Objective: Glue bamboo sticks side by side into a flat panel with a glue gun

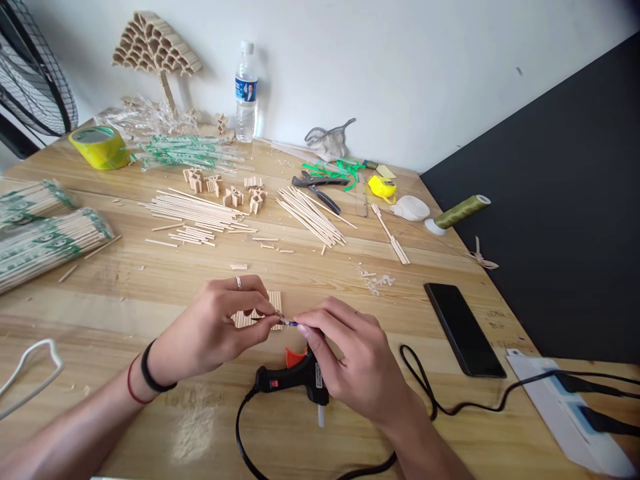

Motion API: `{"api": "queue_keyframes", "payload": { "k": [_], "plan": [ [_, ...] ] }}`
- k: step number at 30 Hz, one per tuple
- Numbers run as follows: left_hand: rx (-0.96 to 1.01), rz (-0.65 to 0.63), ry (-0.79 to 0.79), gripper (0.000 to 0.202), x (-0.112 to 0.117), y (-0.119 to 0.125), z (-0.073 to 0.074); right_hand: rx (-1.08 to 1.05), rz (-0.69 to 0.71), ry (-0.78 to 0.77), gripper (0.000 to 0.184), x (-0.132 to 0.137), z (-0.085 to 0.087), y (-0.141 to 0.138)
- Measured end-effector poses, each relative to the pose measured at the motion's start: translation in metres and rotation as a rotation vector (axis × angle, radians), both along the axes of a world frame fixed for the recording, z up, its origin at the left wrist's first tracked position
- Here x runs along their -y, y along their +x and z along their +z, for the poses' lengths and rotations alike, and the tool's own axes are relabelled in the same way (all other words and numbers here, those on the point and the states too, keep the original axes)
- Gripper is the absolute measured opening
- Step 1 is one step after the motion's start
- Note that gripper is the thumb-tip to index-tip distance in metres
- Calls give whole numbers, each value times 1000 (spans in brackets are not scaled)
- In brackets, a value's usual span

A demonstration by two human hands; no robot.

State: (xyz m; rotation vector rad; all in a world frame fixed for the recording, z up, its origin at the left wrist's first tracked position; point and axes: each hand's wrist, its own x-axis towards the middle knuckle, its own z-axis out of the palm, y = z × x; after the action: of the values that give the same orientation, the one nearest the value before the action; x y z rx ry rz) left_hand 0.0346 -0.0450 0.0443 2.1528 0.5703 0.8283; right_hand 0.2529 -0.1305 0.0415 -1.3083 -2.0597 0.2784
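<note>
My left hand (216,325) pinches one end of a thin, dark and blue stick-like piece (289,323), whose kind I cannot make out. On its other end, the thumb and fingers of my right hand (353,353) are closed. Just behind my left fingertips, a small panel of wooden sticks laid side by side (277,303) is partly covered by that hand. Below the hands a black hot glue gun (295,377) with an orange trigger lies on the table; my right hand hides part of it.
Loose wooden sticks (195,213), another stick pile (310,217), small stick assemblies (233,196) and pliers (320,190) lie beyond. A water bottle (245,100) and tree-shaped model (155,47) stand behind. At right are a phone (465,330), power strip (565,413) and black cord (465,405).
</note>
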Motion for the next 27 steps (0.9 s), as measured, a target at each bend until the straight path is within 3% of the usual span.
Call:
{"api": "queue_keyframes", "payload": {
  "k": [4, 7, 14, 20, 27],
  "plan": [
    [93, 118, -197, 14, -8, -5, 5, 6, 5, 24, 19, -1, 2, 1],
    [163, 244, -243, 12, -15, -9, 10, -9, 7, 93, 21, -4, 0, 2],
    [139, 116, -274, 15, -16, -11, 13, -53, -17, 321, 39, -9, -4, 8],
    [102, -5, -421, 18, -15, -12, 16, -54, -65, 409, 42, -9, -7, 10],
    [-13, 18, -426, 14, -14, -10, 12, 7, -58, 429, 40, -11, -8, 11]
  ]
}}
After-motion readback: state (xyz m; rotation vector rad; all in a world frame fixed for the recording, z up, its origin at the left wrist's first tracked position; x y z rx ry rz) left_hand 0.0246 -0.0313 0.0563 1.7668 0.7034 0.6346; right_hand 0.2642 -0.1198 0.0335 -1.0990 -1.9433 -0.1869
